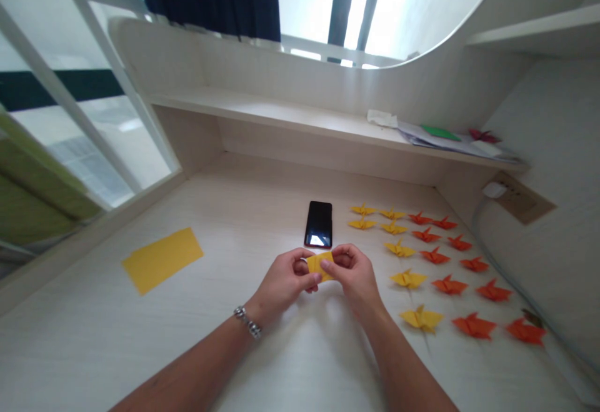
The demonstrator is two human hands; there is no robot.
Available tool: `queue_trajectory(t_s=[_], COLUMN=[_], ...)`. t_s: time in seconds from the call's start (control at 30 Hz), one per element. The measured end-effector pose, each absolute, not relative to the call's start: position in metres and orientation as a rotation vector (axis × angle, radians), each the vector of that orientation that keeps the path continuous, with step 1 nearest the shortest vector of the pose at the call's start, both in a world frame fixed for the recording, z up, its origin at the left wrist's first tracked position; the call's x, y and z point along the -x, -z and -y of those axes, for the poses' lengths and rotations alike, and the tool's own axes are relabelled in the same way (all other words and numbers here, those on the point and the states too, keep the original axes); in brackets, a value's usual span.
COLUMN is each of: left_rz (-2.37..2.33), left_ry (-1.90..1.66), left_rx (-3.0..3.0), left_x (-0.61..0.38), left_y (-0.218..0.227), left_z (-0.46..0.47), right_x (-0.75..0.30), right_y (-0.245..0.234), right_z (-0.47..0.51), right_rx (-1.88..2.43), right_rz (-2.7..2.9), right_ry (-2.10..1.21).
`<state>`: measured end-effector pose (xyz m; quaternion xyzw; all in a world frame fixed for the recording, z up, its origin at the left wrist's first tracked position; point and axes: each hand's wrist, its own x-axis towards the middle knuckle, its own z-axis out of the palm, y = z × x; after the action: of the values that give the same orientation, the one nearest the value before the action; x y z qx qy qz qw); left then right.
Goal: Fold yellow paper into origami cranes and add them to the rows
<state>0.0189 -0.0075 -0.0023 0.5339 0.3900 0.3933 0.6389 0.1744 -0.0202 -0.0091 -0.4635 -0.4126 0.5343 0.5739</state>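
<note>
Both forearms [197,362] are cut off by the bottom edge; the left wears a bracelet [247,322]. The left hand [281,282] and right hand [360,274] pinch a small folded yellow paper [314,264] between curled fingers and thumbs, above the desk [225,206], just short of the phone [319,221]. Thumbs hide part of it; its fold lines are hard to make out. Yellow cranes [422,319] and orange cranes [474,326] stand rightward, yellow sheets [164,261] lie left. Farther, a dark red item [485,136] on the shelf [281,110] is too blurred to name.
</note>
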Motion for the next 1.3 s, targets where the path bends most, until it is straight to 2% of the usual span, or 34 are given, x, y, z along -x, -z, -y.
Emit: queue_trajectory(t_s=[0.9, 1.13, 1.3], left_rz=[-0.972, -1.021, -0.989], left_ry=[-0.788, -0.919, -0.933], left_rx=[-1.446, -1.376, -1.304], left_x=[-0.0227, -0.0190, -0.0184], left_y=[-0.0011, 0.0007, 0.0022], left_z=[0.0121, 0.0071, 0.0058], right_x=[-0.1711, -0.1757, -0.1773], right_y=[0.0065, 0.0075, 0.0117], right_z=[0.0212, 0.0197, 0.0187], right_rx=[1.121, 1.201, 1.233], right_rz=[0.919, 1.032, 1.054], right_ry=[-1.189, -1.307, -1.276])
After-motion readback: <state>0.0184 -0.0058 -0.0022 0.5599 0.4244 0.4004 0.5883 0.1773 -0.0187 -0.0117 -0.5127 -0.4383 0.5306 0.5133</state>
